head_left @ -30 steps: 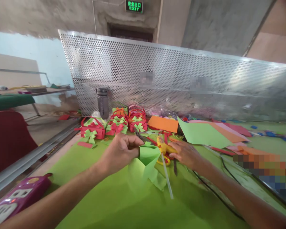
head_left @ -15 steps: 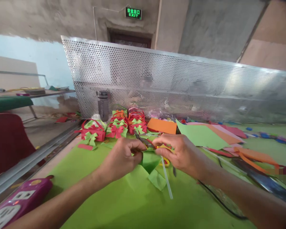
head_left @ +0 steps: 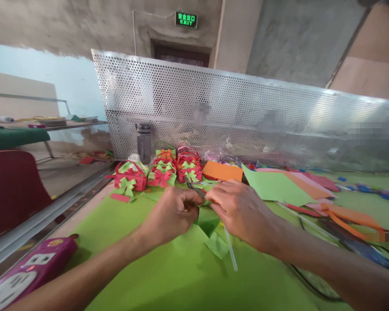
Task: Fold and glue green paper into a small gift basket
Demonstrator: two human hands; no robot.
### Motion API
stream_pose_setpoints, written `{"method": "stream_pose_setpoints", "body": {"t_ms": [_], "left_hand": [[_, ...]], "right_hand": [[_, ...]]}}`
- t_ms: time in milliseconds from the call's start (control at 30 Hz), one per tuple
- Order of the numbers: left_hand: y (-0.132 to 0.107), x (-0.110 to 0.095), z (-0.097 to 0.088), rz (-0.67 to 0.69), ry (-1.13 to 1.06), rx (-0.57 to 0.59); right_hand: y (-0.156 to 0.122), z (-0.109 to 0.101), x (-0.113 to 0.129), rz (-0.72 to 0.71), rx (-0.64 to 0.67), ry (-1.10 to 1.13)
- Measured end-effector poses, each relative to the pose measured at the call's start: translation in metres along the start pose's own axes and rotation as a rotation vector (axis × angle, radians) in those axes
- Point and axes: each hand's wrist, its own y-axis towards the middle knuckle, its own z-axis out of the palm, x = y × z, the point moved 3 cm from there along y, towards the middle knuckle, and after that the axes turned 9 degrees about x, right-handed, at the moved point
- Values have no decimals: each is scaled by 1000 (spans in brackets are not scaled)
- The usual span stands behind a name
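Note:
A folded piece of green paper (head_left: 208, 219) is held between my two hands above the green tabletop. My left hand (head_left: 176, 212) pinches its left edge, fingers curled. My right hand (head_left: 238, 211) is closed at its upper right edge, with the fingertips close to the left ones. Below the paper, a lighter green flap (head_left: 218, 245) sticks out. A translucent glue stick (head_left: 231, 250) lies on the table, its upper end hidden by my right hand. Behind my fingers is a pair of scissors (head_left: 192, 185), partly covered.
Several small red and green paper baskets with bows (head_left: 131, 179) stand at the back left, near a grey bottle (head_left: 144, 142). Coloured paper sheets (head_left: 275, 183) lie at the back right. A purple power strip (head_left: 39, 263) sits front left. A perforated metal panel (head_left: 214, 95) borders the back.
My right hand has moved in over the paper's upper edge, closer to my left hand, and now covers the yellow item beside it. The whole view has shifted slightly.

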Motion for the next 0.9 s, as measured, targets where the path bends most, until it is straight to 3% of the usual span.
{"method": "stream_pose_setpoints", "body": {"t_ms": [400, 667, 900], "left_hand": [[1, 6, 2, -20, -29, -12], [1, 8, 4, -31, -56, -7], [3, 9, 2, -9, -59, -13]], "right_hand": [[10, -1, 1, 131, 138, 86], [11, -1, -11, 132, 232, 335], [10, -17, -16, 119, 300, 546]]}}
